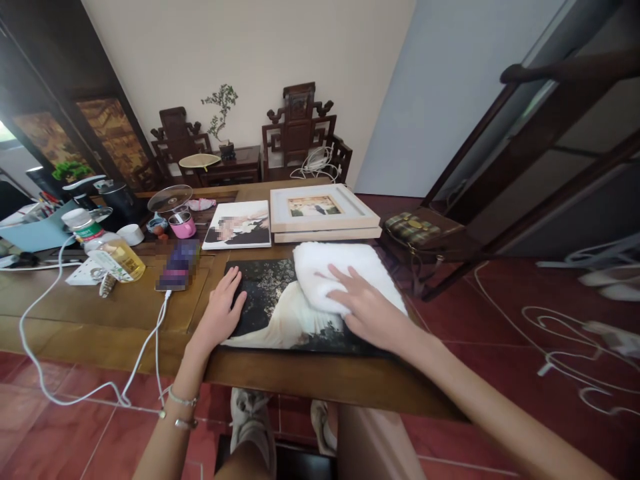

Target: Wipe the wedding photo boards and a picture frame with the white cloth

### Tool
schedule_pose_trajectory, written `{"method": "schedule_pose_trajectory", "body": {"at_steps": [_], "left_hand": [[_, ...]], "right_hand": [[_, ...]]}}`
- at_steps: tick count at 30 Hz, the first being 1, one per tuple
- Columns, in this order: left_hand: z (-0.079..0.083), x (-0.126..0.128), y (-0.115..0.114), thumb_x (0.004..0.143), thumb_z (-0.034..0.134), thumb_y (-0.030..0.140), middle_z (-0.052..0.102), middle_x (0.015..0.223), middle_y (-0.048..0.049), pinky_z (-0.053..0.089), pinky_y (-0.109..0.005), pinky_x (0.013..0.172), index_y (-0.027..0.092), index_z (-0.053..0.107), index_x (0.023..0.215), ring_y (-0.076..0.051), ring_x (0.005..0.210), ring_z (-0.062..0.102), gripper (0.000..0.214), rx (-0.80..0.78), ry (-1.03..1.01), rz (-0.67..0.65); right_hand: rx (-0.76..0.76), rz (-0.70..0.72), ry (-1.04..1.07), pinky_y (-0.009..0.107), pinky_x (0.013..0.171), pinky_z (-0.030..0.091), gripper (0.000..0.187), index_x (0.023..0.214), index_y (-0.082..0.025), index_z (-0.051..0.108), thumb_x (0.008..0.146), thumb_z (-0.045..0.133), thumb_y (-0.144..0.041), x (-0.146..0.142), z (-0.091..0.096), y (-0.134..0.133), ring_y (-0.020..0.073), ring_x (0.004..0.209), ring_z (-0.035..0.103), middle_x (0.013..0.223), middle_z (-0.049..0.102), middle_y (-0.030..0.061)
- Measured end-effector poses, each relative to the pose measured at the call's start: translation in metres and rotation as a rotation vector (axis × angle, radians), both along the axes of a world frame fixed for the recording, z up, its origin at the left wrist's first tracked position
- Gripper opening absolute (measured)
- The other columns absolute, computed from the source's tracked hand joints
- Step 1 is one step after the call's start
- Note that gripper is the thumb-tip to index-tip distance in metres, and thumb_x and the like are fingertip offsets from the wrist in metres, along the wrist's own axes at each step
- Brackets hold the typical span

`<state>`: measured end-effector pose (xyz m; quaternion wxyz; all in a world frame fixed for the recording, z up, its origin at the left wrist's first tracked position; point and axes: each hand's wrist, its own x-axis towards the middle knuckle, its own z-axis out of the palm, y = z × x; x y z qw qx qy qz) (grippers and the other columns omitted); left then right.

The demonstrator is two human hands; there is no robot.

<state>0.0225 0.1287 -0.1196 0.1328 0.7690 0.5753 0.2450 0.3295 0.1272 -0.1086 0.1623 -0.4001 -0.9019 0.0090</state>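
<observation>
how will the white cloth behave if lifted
The cloth would probably droop: its fluffy surface and rounded edges look soft. It seems unlikely to roll, lying flat across the picture. It may unfold, since its thick look hints at layers.

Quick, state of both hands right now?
Left hand: open, resting on the left edge of the dark picture.
Right hand: open, fingers spread on the white cloth, which lies over the picture.

A cloth (371, 261) lies on the picture (285, 312) on the table (325, 377), frames (286, 213) behind, phone (178, 267) left, what seems a bag (412, 230) right.
</observation>
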Motion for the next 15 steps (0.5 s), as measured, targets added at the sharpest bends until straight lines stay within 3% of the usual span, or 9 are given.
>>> {"method": "schedule_pose_trajectory", "body": {"at_steps": [5,8,11,15], "left_hand": [[-0.003,-0.001,0.0,0.097,0.034,0.032,0.032,0.154,-0.0131,0.023,-0.049,0.115,0.016,0.038,0.142,-0.023,0.144,0.024,0.048,-0.002,0.002,-0.007],[0.0,-0.001,-0.001,0.097,0.033,0.032,0.031,0.154,-0.0135,0.023,-0.051,0.114,0.016,0.038,0.142,-0.024,0.144,0.024,0.048,-0.011,0.027,-0.021],[0.005,0.0,-0.004,0.097,0.032,0.031,0.029,0.155,-0.0148,0.024,-0.053,0.113,0.015,0.038,0.142,-0.025,0.144,0.023,0.048,-0.03,0.065,-0.03],[0.01,0.001,-0.006,0.097,0.031,0.032,0.029,0.155,-0.0141,0.025,-0.057,0.111,0.018,0.038,0.141,-0.026,0.144,0.023,0.047,-0.043,0.079,-0.022]], "right_hand": [[0.048,0.134,0.105,0.066,0.111,0.019,0.038,0.078,-0.018,0.064,0.055,0.041,0.001,0.007,-0.012,-0.091,0.0322,0.144,0.013,0.15,0.038,0.0091],[-0.013,0.195,0.097,0.062,0.113,0.02,0.033,0.075,-0.02,0.062,0.056,0.043,0.0,0.014,-0.007,-0.11,0.0306,0.144,0.016,0.152,0.035,0.005],[-0.023,0.132,0.104,0.055,0.114,0.026,0.042,0.083,-0.021,0.065,0.055,0.042,-0.001,0.021,-0.001,-0.085,0.0266,0.141,0.028,0.146,0.045,0.0066],[-0.019,-0.044,0.071,0.055,0.111,0.031,0.049,0.097,-0.017,0.066,0.058,0.042,-0.002,0.021,0.005,-0.01,0.0285,0.135,0.039,0.139,0.052,0.0139]]}}
